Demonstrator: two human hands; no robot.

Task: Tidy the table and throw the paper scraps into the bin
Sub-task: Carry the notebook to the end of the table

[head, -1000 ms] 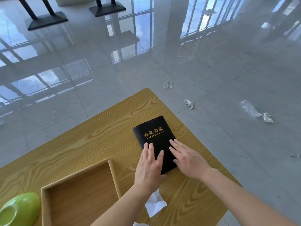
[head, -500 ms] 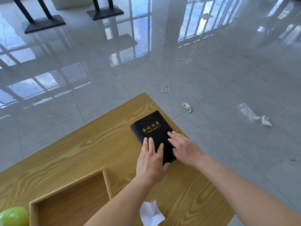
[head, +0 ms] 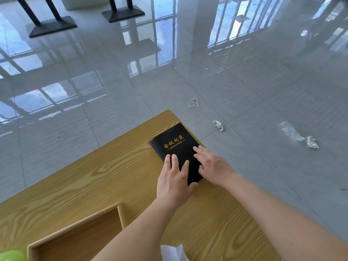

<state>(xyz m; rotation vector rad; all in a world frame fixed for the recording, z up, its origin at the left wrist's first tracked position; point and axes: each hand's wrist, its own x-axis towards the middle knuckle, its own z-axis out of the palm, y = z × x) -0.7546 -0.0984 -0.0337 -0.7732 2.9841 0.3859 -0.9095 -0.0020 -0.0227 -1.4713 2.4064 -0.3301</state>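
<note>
- I see a black notebook (head: 176, 147) lying flat on the wooden table (head: 105, 178), close to the table's far right corner.
- Its long axis runs diagonally: from the near end under my hands, up and slightly left toward the far corner. The gold title reads along the short axis, rising to the right.
- The notebook's right long edge lies just beside the table's right edge; I cannot tell if it overhangs.
- My left hand (head: 174, 180) lies palm down on the near left part of the cover, fingers (head: 176, 162) extended and slightly apart, flat against it. The thumb sits at the near corner of the notebook.
- My right hand (head: 212, 166) lies palm down on the near right part, fingers together and pointing up-left across the cover. Nothing is pinched or gripped by either hand.
- Most of the notebook extends ahead of both hands; only its near third is covered.
- A white paper scrap (head: 173, 253) lies on the table near my left forearm, behind the hands, cut by the frame's lower edge.
- An open wooden tray (head: 79, 236) sits to the left of my left forearm, well behind the notebook. A green object (head: 11, 256) shows at the tray's near left corner, mostly cut off.
- On the floor (head: 244, 91) to the right of my right hand: crumpled scraps (head: 218, 125), one more (head: 193, 102) farther ahead, and a clear wrapper (head: 291, 131) with a wad (head: 312, 142) touching its near end.
</note>
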